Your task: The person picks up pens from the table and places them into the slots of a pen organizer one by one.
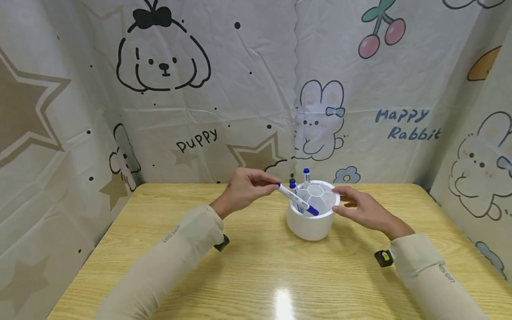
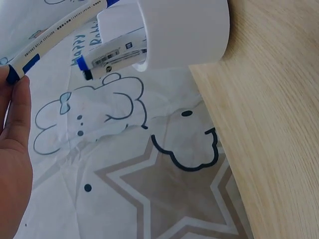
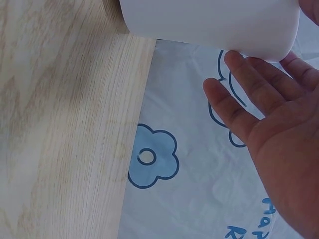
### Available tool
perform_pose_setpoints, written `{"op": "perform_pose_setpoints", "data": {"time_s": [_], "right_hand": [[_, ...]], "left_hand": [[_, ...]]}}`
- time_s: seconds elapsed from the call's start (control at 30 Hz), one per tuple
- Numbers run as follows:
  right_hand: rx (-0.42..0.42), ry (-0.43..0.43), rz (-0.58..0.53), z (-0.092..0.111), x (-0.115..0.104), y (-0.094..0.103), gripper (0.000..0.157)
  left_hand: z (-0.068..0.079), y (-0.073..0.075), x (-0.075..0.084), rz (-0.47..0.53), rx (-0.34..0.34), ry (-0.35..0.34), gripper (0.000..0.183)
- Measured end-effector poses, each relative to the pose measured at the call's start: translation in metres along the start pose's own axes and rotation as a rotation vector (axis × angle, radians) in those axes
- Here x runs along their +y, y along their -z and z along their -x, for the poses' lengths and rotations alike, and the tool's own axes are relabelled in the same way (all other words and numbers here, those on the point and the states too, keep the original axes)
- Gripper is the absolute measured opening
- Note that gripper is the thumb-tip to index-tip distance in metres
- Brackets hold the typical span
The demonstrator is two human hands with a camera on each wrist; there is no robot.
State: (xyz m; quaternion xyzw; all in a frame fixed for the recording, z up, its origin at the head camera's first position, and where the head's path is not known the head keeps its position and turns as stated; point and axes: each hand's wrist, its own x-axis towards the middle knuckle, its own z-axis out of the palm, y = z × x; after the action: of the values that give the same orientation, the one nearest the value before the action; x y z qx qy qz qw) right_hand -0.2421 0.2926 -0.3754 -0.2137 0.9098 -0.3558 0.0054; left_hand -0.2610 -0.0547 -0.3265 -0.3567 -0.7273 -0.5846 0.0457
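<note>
My left hand (image 1: 246,189) pinches one end of a white whiteboard marker (image 1: 294,198) with blue ends. The marker slants down to the right, its lower end over the opening of a round white pen holder (image 1: 310,226). Inside the holder, thin dividers fan out from a central ring. More markers stand at its left and back, including a blue-tipped marker (image 1: 306,175) and a black-tipped one (image 2: 88,74). From the right, my right hand (image 1: 366,209) grips the holder at its rim, thumb nearer me and fingers farther back; the little finger (image 3: 224,104) is off the wall.
The holder stands toward the back of a wooden table (image 1: 248,271). Behind the table hangs a pale printed curtain (image 1: 248,89), which also runs along both sides. A small black wrist device (image 1: 384,258) sits under the right cuff.
</note>
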Motion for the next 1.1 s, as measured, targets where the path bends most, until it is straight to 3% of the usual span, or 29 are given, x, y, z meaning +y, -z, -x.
{"op": "perform_pose_setpoints", "data": {"time_s": [0.17,0.83,0.93,1.1], "right_hand": [[-0.010,-0.008,-0.001,0.001,-0.001,-0.001,0.058],[-0.003,-0.020,0.006,0.002,0.002,-0.001,0.057],[-0.004,-0.017,0.006,0.002,0.002,-0.002,0.057],[-0.008,0.006,-0.006,0.003,0.004,-0.001,0.060]], "left_hand": [[-0.002,-0.008,-0.003,0.007,-0.018,-0.019,0.013],[-0.017,-0.038,-0.003,0.010,-0.040,0.045,0.014],[-0.012,-0.032,-0.007,-0.092,-0.046,0.072,0.015],[0.002,-0.009,-0.013,-0.393,-0.076,0.101,0.030]]}}
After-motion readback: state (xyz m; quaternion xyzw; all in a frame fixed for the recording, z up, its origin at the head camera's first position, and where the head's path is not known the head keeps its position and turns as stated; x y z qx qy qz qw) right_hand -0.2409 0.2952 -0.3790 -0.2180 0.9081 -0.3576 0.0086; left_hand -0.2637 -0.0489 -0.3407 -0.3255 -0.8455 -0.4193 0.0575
